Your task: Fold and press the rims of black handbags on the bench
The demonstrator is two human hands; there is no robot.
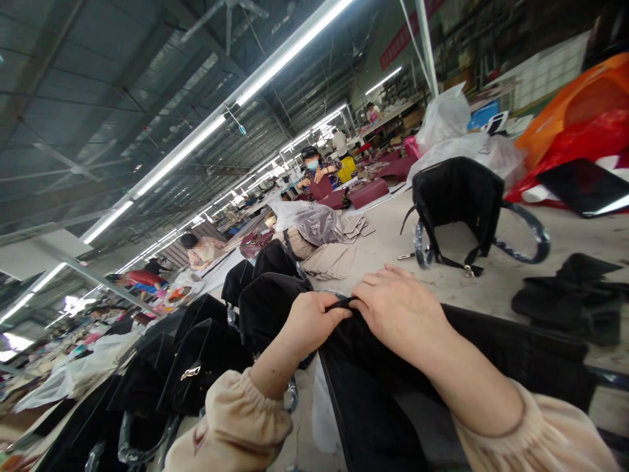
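Observation:
A black handbag (pixel 373 400) lies in front of me on the table, its upper edge raised between my hands. My left hand (pixel 309 322) pinches that edge between thumb and fingers. Close beside it, my right hand (pixel 393 308) is closed on the same black edge, its fingertips partly hidden behind the material. Past my right hand stands another black bag (pixel 457 196), gaping toward me, with plastic-wrapped handles and a strap with a metal clasp. To the left, several black bags (pixel 211 354) are crowded together, some with wrapped handles.
Beige card pieces (pixel 331 261) and a clear plastic bag (pixel 309 221) lie beyond my hands. Black fabric pieces (pixel 572 295) rest at the right. Orange and red plastic bags (pixel 580 111) and a dark tablet-like object (pixel 584 187) sit farther right. A co-worker (pixel 319 170) handles maroon pieces across the table.

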